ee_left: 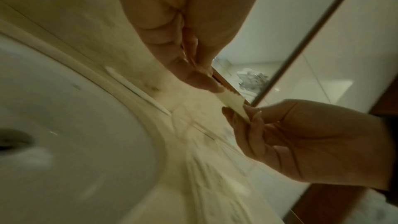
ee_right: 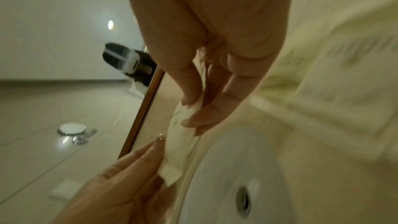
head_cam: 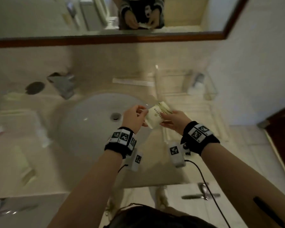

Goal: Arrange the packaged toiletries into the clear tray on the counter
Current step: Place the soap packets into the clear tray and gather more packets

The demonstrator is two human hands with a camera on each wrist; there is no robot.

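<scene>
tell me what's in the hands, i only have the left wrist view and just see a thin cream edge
Observer: It's a flat cream packet with printed text and green stripes, seen face-on from the head view.
Operator: is it in the tray yet
Observer: No. The left hand and right hand pinch it in the air by the sink's right rim.
Operator: where's the tray
Observer: The clear tray sits on the counter beyond the packet, to the right.

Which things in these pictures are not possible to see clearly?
- Print on the packet: head view, too small and blurred.
- Contents of the clear tray: head view, motion blur.
- Packet's flat face: both wrist views show it edge-on, with the left hand and right hand partly covering it.
</scene>
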